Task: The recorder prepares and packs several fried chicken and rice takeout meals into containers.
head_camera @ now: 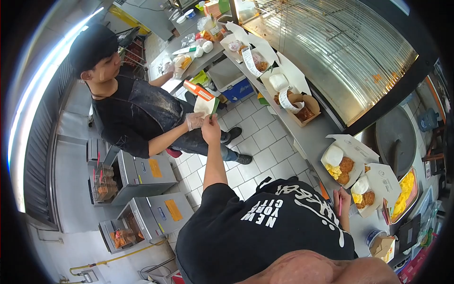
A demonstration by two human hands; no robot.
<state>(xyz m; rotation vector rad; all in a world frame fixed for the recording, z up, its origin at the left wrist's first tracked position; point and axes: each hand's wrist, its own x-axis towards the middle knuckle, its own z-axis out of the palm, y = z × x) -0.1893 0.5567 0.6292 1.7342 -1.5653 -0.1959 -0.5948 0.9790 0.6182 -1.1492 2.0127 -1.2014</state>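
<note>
My left hand (pixel 211 125), arm stretched out, pinches the edge of a white, orange and green paper or card food sleeve (pixel 204 104). A co-worker's gloved hand (pixel 194 121) is at the same piece, beside my fingers. My right hand (pixel 341 198) holds a thin pink pen or stick (pixel 340 207) over the counter's edge, close to two open paperboard meal boxes. One box (pixel 356 142) holds white rice, yellow scrambled egg and breaded patties; the other box (pixel 385 184) holds similar food. A metal tray (pixel 415 198) of scrambled egg lies beyond them.
The co-worker (pixel 131 103) stands on the tiled floor (pixel 255 124) at left. Deep fryers (pixel 142 170) line the wall behind. More open boxes and a kraft box (pixel 314 101) with long receipts sit along the counter (pixel 308 133), below a glass warming cabinet (pixel 330 46). A blue cooler (pixel 237 88) stands below.
</note>
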